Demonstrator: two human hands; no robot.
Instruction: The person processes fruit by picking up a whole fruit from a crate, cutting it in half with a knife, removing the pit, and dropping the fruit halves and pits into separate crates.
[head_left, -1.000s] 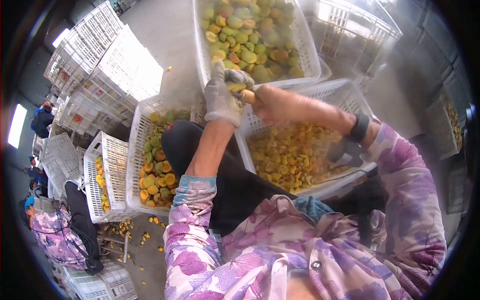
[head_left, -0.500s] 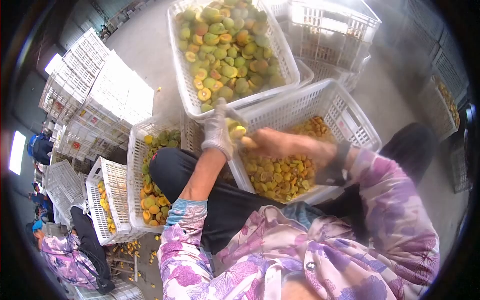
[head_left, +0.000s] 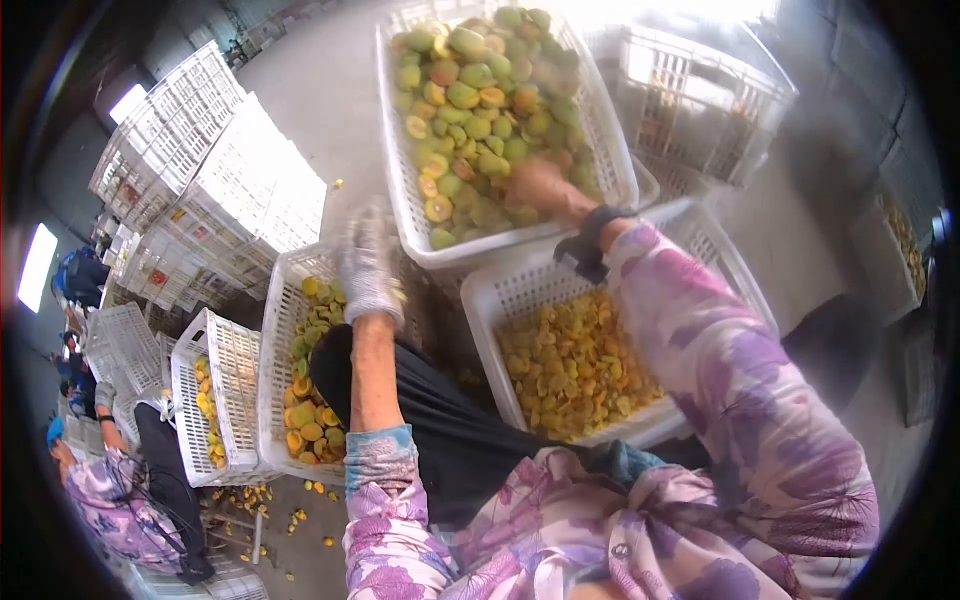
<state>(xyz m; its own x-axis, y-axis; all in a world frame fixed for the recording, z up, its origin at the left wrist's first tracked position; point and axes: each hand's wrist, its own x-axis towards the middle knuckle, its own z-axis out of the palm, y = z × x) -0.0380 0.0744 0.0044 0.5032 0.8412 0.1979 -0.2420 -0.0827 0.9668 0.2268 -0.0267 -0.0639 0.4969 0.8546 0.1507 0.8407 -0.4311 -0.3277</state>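
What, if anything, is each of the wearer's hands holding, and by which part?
It cannot be told: the gloved left hand is blurred, and so is the right hand, at the fruit in the upper crate.

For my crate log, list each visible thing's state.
Left hand: gloved, blurred
Right hand: ungloved, at the fruit
Far crate: well filled
Near crate: partly filled with yellow pieces
Knee-side crate: holding fruit
Leftmost small crate: holding yellow pieces
White crates at left: stacked
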